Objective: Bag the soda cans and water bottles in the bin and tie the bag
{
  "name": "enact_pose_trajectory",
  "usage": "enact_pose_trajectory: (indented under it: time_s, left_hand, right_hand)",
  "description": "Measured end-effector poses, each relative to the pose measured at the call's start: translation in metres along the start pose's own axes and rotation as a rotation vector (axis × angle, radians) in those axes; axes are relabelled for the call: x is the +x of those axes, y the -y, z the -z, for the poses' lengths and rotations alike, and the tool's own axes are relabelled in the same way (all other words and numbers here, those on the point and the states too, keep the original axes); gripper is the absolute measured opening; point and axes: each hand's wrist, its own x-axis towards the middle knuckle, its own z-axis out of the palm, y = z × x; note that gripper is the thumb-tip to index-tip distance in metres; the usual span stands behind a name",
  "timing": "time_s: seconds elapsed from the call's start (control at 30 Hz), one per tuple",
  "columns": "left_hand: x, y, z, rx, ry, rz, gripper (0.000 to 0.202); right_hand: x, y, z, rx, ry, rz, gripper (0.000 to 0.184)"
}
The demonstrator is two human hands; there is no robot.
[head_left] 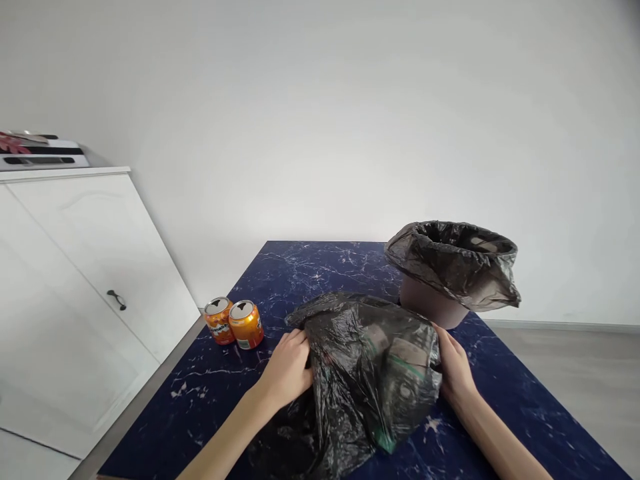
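A black plastic garbage bag (pixel 345 373) lies in front of me on the dark blue marbled table (pixel 320 263). Through its thin film show some packages with green edges, too blurred to name. My left hand (pixel 287 367) grips the bag's left side, with its fingertips hidden in the folds. At the bag's right side, my right hand (pixel 455 367) presses against it; its fingers are mostly behind the plastic. Two orange drink cans, a left can (pixel 219 321) and a right can (pixel 246 325), stand upright and opened to the left of my left hand.
A trash bin (pixel 430 303) lined with a black bag (pixel 460 267) stands at the table's back right, just behind the full bag. To the left is a white cabinet (pixel 100 267) with items on top. A pale wall rises behind the table.
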Motion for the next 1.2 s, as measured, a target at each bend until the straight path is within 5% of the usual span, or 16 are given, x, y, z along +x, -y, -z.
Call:
enact_pose_trajectory:
  time_s: [0.2, 0.37, 0.53, 0.63, 0.83, 1.0, 1.1, 1.2]
  left_hand:
    - [-0.002, -0.02, -0.012, 0.003, 0.0, -0.055, 0.026]
    - [-0.009, -0.019, -0.004, -0.027, -0.01, -0.042, 0.02]
    - [-0.026, -0.005, 0.035, -0.134, -0.064, 0.066, 0.015]
    - [-0.039, 0.008, 0.072, -0.19, -0.088, 0.135, 0.031]
    - [-0.043, 0.026, 0.141, 0.026, -0.575, 0.119, 0.031]
    - [-0.016, 0.03, 0.178, 0.208, -0.987, 0.161, 0.031]
    - [0.009, 0.038, 0.189, 0.02, -1.065, 0.208, 0.04]
    - [0.032, 0.057, 0.188, -0.129, -0.986, 0.22, 0.043]
  right_hand:
    - [0.002, -0.001, 0.0, 0.02, -0.003, -0.01, 0.041]
    - [0.006, -0.004, 0.001, 0.058, -0.018, -0.032, 0.04]
    - [0.01, -0.008, 0.005, 0.104, -0.034, -0.039, 0.038]
    - [0.013, -0.011, 0.007, 0.12, -0.029, -0.052, 0.037]
    - [0.015, -0.015, 0.008, 0.131, -0.01, -0.056, 0.036]
    - [0.013, -0.014, 0.008, 0.133, 0.001, -0.05, 0.035]
    - [0.013, -0.013, 0.006, 0.143, -0.007, -0.056, 0.035]
    - [0.013, -0.012, 0.005, 0.152, -0.014, -0.062, 0.035]
